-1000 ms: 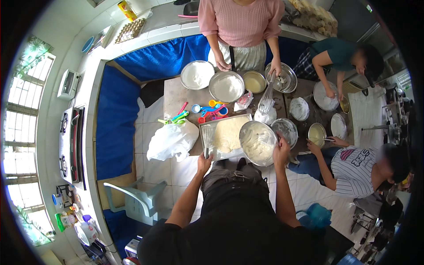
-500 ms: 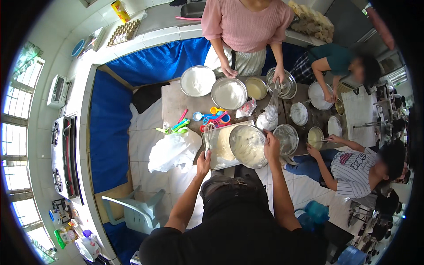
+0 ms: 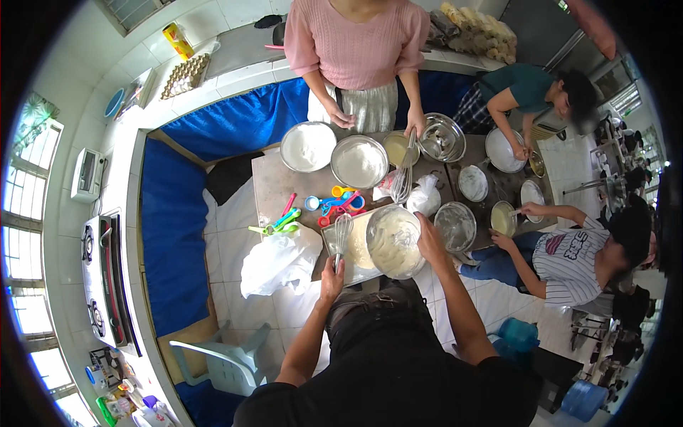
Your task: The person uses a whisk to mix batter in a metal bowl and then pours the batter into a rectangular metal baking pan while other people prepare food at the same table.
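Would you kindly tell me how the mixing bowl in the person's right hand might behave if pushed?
The mixing bowl is probably stiff, its outline looking evenly round. It might tip, since the right hand holds only one side. The pale batter likely clings rather than sloshes, as thick smears coat the inside.

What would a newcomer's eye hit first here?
Likely the metal bowl of pale mixture in the right hand, near the middle of the view, with a wire whisk held upright in the left hand beside it. Next, the vivid blue curtains at left and behind the table, then the brightly coloured measuring spoons on the table, beyond the whisk.
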A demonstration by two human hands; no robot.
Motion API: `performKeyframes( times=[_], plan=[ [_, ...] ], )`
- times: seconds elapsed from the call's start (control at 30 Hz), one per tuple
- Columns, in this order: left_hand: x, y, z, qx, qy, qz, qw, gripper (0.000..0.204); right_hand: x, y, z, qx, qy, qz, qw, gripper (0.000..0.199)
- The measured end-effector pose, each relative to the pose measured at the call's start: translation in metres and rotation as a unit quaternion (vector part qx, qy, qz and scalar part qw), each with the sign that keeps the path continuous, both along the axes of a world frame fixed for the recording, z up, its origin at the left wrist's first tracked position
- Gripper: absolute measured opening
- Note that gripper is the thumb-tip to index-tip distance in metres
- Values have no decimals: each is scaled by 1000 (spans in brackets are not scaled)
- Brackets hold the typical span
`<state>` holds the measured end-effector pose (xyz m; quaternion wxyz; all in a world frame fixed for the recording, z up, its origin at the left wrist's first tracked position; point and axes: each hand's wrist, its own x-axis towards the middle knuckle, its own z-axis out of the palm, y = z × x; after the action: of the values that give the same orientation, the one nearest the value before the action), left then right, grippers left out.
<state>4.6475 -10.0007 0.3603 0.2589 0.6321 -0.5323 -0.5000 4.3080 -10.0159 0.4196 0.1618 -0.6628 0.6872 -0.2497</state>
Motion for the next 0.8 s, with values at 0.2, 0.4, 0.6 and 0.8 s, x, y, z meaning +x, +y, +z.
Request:
performKeyframes(
  times=[0.2,0.4,0.6,0.8],
  plan=[
    [25,8,-7,-82,-38,-31,995,41,14,-17,19,66,37,31,997,69],
    [13,0,15,-105,-43,-128,985,44,5,-16,17,73,73,4,995,71],
    [-37,-32,46,-238,-110,-312,913,48,19,-18,42,106,144,25,983,59],
    [-84,-76,49,-240,-219,-351,878,51,7,-32,52,81,180,34,980,58]
  ],
)
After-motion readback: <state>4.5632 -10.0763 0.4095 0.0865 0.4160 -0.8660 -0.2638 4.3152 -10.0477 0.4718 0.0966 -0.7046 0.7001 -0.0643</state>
